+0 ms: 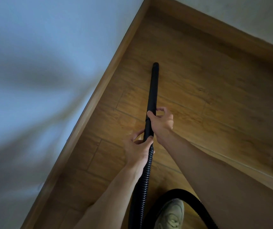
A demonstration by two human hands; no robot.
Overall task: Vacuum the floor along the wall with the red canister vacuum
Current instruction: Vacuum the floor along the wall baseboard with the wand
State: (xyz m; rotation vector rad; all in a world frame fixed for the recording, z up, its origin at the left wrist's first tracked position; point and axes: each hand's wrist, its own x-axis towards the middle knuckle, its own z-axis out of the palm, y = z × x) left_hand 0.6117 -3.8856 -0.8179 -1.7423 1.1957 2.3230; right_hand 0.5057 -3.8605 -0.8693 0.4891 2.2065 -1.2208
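At centre frame, over the floor near a corner:

1. Right hand (163, 120). Grasps the wand (153, 90) at mid-length, thumb laid across the tube, fingers curled round behind it.
2. Left hand (137, 147). Grasps the wand's lower end, just above where the hose (146, 172) joins, with thumb and fingers wrapped round.
3. Wand. Black, straight, round, rigid tube with a matt, smooth finish and a seam below the right hand. It probably weighs little and will not flex. Being smooth, it may turn in the palm, so a two-handed hold like this one suits it: the forward hand steers and the rear hand pushes.
4. Tip (155, 64). A plain open end with no brush head. It sits at or just above the floor; contact cannot be told. It is near the skirting, not against it.
5. Hose. Black, ribbed and flexible. It hangs from the wand and loops past the shoe (170, 215) out of the lower edge. It is likely to drag and tug on the rear hand.
6. Canister. Not in view, presumably at the hose's far end.
7. Floor (198, 96). Wood-grain tiles with thin grout lines, hard and slightly glossy. The tip should slide easily over it.
8. Skirting (102, 96). A wood-tone strip at the foot of the wall (41, 63).
9. Wall. Pale, matt and shadowed. A second wall (231, 17) meets it at the corner beyond the tip.
10. Shoe. Beige and laced.
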